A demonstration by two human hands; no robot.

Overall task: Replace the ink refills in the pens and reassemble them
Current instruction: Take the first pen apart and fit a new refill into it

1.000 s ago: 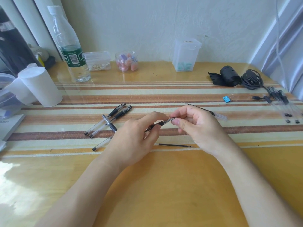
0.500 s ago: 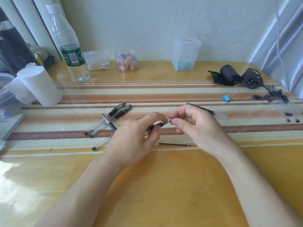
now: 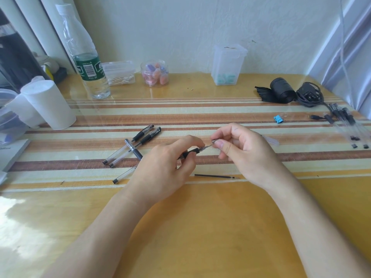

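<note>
While both hands point(image 3: 160, 165) point(image 3: 243, 151) grip pen point(image 3: 192, 151) — loose refill point(image 3: 216, 176) just beneath, spare pens point(image 3: 132, 149) left.

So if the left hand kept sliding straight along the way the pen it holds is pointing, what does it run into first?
The right hand, most likely. The left hand aims its pen up and to the right, and the tip already sits at the right hand's pinching fingertips. No gap shows between them, though depth is hard to judge.

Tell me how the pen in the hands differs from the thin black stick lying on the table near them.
The pen is held off the table by the left hand, with the right hand pinching its tip; the thin black stick lies loose, untouched. The pen is thicker, with a black grip; the stick is bare and slimmer. Both are dark, long and narrow.
</note>
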